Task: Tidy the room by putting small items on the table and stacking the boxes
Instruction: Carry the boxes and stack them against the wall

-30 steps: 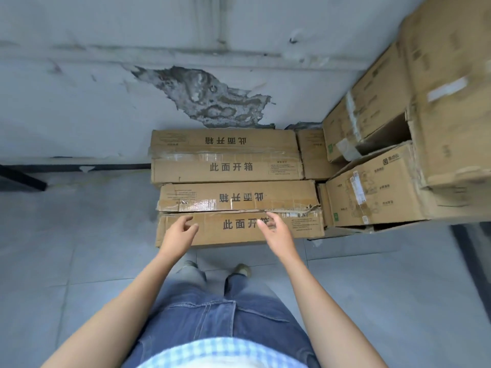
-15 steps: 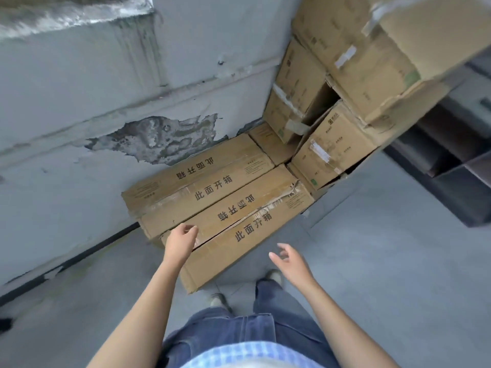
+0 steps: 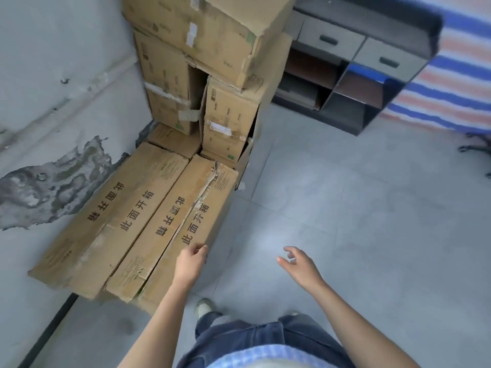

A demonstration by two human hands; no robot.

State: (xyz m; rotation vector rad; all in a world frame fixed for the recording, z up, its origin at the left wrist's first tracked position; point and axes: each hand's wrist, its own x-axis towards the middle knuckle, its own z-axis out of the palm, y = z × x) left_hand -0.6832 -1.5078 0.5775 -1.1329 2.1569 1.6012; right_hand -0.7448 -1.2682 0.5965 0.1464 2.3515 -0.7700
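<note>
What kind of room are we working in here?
Probably a storeroom or back room: stacked cardboard boxes fill the corner, the wall has peeling paint, and a dark drawer cabinet stands nearby.

Two long flat boxes; at least four stacked cartons; two drawers; two hands.
</note>
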